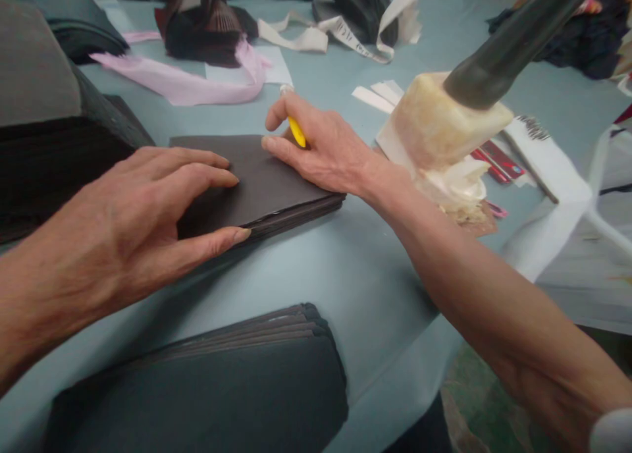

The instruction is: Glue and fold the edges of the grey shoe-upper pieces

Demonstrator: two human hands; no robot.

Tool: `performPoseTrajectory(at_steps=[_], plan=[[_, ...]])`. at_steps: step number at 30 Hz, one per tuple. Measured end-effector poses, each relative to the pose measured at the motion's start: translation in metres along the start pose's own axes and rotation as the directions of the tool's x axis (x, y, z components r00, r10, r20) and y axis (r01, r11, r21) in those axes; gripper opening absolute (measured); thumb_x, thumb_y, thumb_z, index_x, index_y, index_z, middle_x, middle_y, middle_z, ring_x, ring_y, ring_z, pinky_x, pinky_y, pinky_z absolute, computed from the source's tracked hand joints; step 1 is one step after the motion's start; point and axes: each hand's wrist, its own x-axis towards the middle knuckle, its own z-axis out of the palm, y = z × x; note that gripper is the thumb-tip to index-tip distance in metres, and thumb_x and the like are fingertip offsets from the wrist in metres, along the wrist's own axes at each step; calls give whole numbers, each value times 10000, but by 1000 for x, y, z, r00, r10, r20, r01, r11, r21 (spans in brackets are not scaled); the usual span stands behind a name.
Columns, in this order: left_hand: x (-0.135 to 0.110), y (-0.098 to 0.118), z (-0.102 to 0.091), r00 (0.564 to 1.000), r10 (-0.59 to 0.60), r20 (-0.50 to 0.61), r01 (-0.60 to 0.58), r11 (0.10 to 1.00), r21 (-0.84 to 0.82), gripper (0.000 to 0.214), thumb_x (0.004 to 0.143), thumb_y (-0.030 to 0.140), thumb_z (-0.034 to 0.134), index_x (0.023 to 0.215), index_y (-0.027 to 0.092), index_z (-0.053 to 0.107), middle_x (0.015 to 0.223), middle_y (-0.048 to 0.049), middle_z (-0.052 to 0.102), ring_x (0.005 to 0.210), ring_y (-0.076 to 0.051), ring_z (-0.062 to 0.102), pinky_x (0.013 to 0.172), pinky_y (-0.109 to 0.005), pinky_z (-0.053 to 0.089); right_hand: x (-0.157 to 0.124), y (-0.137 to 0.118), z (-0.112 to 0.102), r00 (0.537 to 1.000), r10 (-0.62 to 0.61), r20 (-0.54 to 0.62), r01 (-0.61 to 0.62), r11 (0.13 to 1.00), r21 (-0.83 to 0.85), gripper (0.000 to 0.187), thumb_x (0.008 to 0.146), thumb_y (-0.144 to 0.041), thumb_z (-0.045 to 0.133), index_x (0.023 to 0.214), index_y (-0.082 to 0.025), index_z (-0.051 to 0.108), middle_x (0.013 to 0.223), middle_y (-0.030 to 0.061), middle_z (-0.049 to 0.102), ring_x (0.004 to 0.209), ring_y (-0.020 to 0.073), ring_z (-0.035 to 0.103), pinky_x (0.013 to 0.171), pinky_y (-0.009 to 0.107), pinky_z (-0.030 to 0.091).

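Observation:
A stack of dark fabric pieces (pixel 247 170) lies on the blue-grey tabletop. Over its left part rests my left hand (pixel 143 209), fingers stretched out, the thumb along the stack's near edge. At the far right side of the stack, my right hand (pixel 320 133) has its thumb on the top piece and its fingers curled. A slim yellow stick-like tool (pixel 297 132) is held in that hand; its exact kind is partly hidden by the fingers. Nearer to me lies another dark fabric stack (pixel 212 387), its edges fanned.
A tall dark fabric pile (pixel 37 78) stands at the left. Behind are a pink cloth strip (pixel 197 84) and a white lettered tape (pixel 345 35). To the right, a dark pole (pixel 518 45) rises from a pale block (pixel 434 124), beside a red packet (pixel 498 160).

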Motion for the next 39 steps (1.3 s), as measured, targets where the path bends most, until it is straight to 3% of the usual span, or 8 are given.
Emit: performPoseTrajectory(at_steps=[7, 12, 18, 26, 30, 35, 39], plan=[[13, 19, 5, 998, -58, -21, 60, 988, 145, 935, 977, 922, 243, 1402, 173, 609, 1531, -171, 628, 1396, -458, 618, 1149, -690, 521, -8, -2, -10, 999, -26, 33, 26, 1000, 4, 322, 1068, -472, 564, 1289, -238, 587, 931, -2, 689, 881, 220, 625, 850, 353, 419], [22, 28, 4, 1000, -14, -15, 15, 995, 101, 920, 995, 887, 199, 1396, 160, 596, 1503, -166, 637, 1427, -410, 604, 1203, -619, 506, -12, -1, -11, 997, -64, 30, 64, 998, -8, 356, 1077, -487, 542, 1310, -226, 610, 937, 2, 703, 847, 220, 607, 818, 356, 400], [24, 31, -1, 998, -37, 48, 35, 999, 37, 748, 1037, 799, 336, 1346, 179, 619, 1530, -169, 625, 1454, -372, 576, 1240, -591, 469, -15, 0, -10, 998, -65, 11, 66, 993, -96, 402, 1074, -585, 597, 1306, -259, 633, 1006, 5, 738, 903, 221, 639, 854, 347, 435], [24, 27, 4, 997, -70, 15, 70, 997, -39, 878, 997, 871, 391, 1387, 120, 627, 1543, -232, 616, 1473, -422, 563, 1252, -624, 438, -13, 1, -8, 996, -82, 27, 85, 985, -149, 365, 1065, -521, 641, 1339, -281, 620, 1087, -9, 780, 1042, 256, 732, 929, 361, 489], [23, 25, 7, 997, -69, 22, 71, 995, -69, 767, 1002, 795, 511, 1394, 145, 619, 1536, -214, 618, 1480, -413, 550, 1253, -627, 430, -14, 2, -6, 996, -85, 20, 87, 975, -204, 422, 1069, -576, 590, 1373, -289, 644, 1058, 26, 796, 994, 285, 739, 866, 375, 497], [23, 26, 9, 995, -101, 22, 100, 995, 22, 633, 926, 606, 768, 1385, 196, 619, 1475, -178, 609, 1372, -410, 576, 1161, -621, 521, -15, 3, 0, 996, -84, -21, 77, 971, -228, 409, 1067, -534, 600, 1363, -261, 675, 1125, 62, 815, 999, 285, 740, 840, 363, 481], [22, 29, 7, 994, -100, 48, 95, 990, 108, 685, 877, 614, 831, 1409, 220, 654, 1392, -160, 661, 1268, -405, 629, 1094, -593, 585, -15, 2, 3, 997, -80, 8, 79, 975, -208, 350, 1085, -447, 577, 1344, -236, 683, 1176, 89, 822, 1054, 291, 753, 867, 365, 496]])
